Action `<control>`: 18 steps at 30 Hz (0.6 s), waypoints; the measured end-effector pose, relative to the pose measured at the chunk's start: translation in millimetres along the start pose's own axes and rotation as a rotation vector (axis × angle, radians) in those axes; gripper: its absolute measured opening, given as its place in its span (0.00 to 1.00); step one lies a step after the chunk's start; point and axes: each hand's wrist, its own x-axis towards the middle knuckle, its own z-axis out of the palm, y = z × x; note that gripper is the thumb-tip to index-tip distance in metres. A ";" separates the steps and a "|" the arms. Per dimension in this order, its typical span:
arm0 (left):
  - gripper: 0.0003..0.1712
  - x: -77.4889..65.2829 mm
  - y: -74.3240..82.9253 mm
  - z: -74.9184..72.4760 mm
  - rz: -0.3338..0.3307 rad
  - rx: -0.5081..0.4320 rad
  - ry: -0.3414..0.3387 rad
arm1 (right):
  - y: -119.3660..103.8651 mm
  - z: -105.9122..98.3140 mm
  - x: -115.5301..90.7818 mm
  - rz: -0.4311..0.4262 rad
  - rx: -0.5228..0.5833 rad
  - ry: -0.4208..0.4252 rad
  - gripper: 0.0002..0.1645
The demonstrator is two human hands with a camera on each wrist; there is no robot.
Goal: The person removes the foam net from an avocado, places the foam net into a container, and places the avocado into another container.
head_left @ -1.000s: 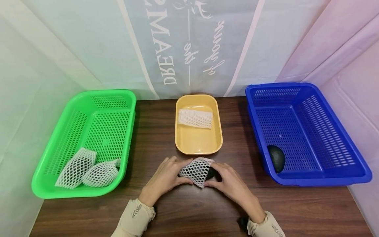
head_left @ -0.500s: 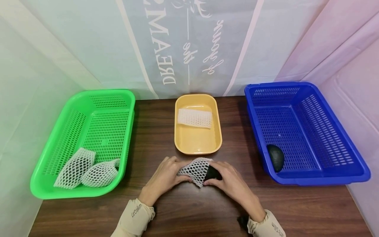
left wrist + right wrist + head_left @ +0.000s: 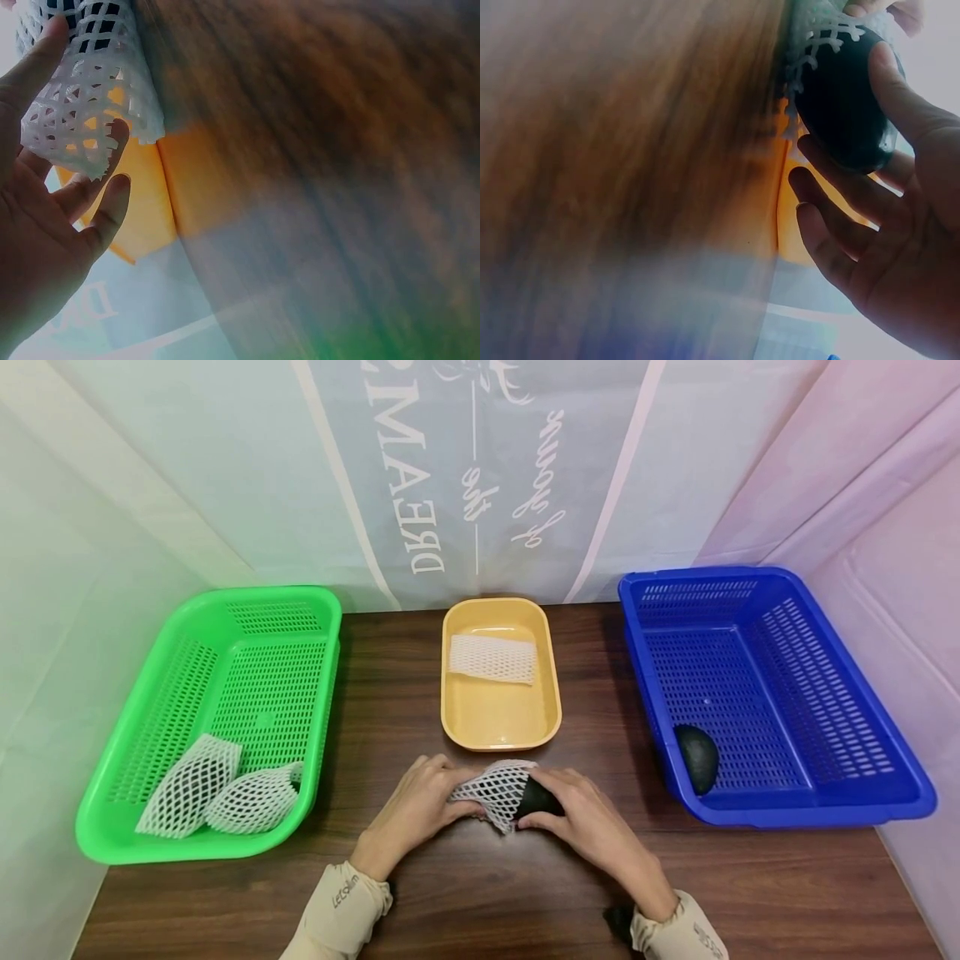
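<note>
Your two hands work on one thing between them, just in front of the yellow rectangular plastic tray [image 3: 498,718]. Your left hand [image 3: 416,807] pinches the loose end of a white foam-net sleeve [image 3: 497,789], thumb and fingers on opposite sides of it. Your right hand [image 3: 592,821] grips a smooth, nearly black oval object [image 3: 537,800] by its bare end, while the sleeve covers its other end. You cannot tell whether the oval touches the brown wood-grain counter [image 3: 517,893] beneath.

Inside the tray lies a flat white net piece [image 3: 493,660]. At your left, the green slotted plastic basket [image 3: 266,681] carries two net-wrapped dark objects [image 3: 191,789] side by side at its near end; a dark tip shows at the right one's end. At your right, the blue slotted plastic basket [image 3: 712,681] holds a bare blackish oval [image 3: 698,758] against its left wall, near the front corner.
</note>
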 end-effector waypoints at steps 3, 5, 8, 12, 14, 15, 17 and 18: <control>0.21 0.5 -0.6 0.1 0.010 -0.002 0.018 | -0.6 -2.2 -1.2 0.026 -0.008 -0.027 0.39; 0.19 0.6 -1.1 0.2 0.022 -0.002 0.036 | -0.9 -3.6 -1.7 0.045 -0.007 -0.045 0.40; 0.17 0.8 -1.7 0.0 0.042 -0.003 0.065 | -0.9 -6.1 -1.6 0.055 0.000 -0.060 0.41; 0.15 0.8 -1.8 -1.6 0.057 -0.016 0.099 | -0.2 -10.1 -1.2 0.032 -0.012 -0.052 0.40; 0.14 0.7 -1.8 -2.9 0.061 -0.026 0.114 | 0.1 -12.5 -1.2 0.020 -0.019 -0.043 0.39; 0.13 0.6 -1.7 -3.5 0.059 -0.030 0.120 | 0.1 -14.0 -1.3 0.014 -0.021 -0.039 0.39; 0.12 0.3 -2.1 -4.8 0.062 -0.037 0.135 | -0.2 -17.3 -1.5 0.007 -0.020 -0.031 0.38; 0.12 0.1 -2.2 -5.6 0.061 -0.040 0.140 | -0.1 -18.7 -1.6 0.004 -0.021 -0.026 0.38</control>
